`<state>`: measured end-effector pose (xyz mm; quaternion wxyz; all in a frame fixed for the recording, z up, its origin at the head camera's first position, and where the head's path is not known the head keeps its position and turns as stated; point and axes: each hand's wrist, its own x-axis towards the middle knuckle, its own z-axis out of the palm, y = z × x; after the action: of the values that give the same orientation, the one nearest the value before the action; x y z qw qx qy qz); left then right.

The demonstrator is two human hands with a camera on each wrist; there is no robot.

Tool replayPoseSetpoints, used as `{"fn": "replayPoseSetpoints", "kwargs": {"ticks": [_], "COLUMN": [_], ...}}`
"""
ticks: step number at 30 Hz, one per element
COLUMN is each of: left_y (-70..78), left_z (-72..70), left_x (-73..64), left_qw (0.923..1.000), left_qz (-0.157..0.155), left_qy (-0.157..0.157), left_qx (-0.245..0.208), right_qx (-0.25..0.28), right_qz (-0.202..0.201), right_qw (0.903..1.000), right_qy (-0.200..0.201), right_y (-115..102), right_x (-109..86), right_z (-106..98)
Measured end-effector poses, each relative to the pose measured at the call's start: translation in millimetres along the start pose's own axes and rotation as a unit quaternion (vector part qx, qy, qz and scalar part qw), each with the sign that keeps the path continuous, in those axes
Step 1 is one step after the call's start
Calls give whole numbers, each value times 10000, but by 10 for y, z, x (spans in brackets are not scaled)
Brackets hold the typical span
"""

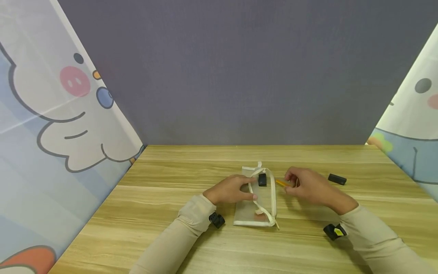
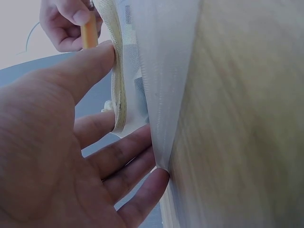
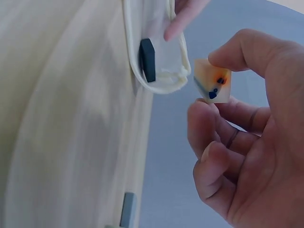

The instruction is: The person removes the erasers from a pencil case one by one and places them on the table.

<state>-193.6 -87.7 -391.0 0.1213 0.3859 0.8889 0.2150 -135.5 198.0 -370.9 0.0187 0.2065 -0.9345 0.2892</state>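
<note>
A mesh zip pouch [image 1: 244,207] with cream edging lies on the table, its mouth spread wide. My left hand [image 1: 232,189] is at the pouch's near-left side, thumb and index finger apart and touching the zip edge [image 2: 117,71]. Inside the mouth sits a black block [image 3: 148,59]. Just right of the mouth, my right hand [image 1: 309,186] pinches a small orange piece [image 1: 282,183] between thumb and fingertips. In the right wrist view its see-through end [image 3: 213,80] shows orange and dark marks; I cannot tell what it is.
A second black block [image 1: 337,179] lies on the wooden table [image 1: 154,182] beyond my right hand. Something reddish [image 1: 260,217] shows through the pouch's near end. A grey panel [image 1: 219,76] stands at the table's back, with printed cloth [image 1: 41,171] at both sides.
</note>
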Motion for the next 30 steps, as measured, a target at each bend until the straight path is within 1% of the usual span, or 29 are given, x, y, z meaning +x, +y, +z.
{"fn": "replayPoseSetpoints", "kwargs": {"ticks": [9,14,20,23,30], "left_y": [5,3,-25,-41,-30], "left_z": [-9,-14,-16,-8,-9], "left_x": [9,8,-1,3,8], "left_qw": [10000,9999,9999,9998,9997], "left_qz": [-22,-50,-153,-179,-58], "left_qy": [2,40,76,100,190], "left_qx": [49,144,23,46,153], "right_qx": [34,0,-106,-171,-205], "right_qz": [246,202,171,161,252], "right_qw": [9997,9997,9996,9995,9994], "right_qy": [61,130,198,227,138], "right_y": [51,100,165,193,259], "right_x": [-33,-38,-46,-53,-62], "right_z": [-175,-227,-248,-265,-314]}}
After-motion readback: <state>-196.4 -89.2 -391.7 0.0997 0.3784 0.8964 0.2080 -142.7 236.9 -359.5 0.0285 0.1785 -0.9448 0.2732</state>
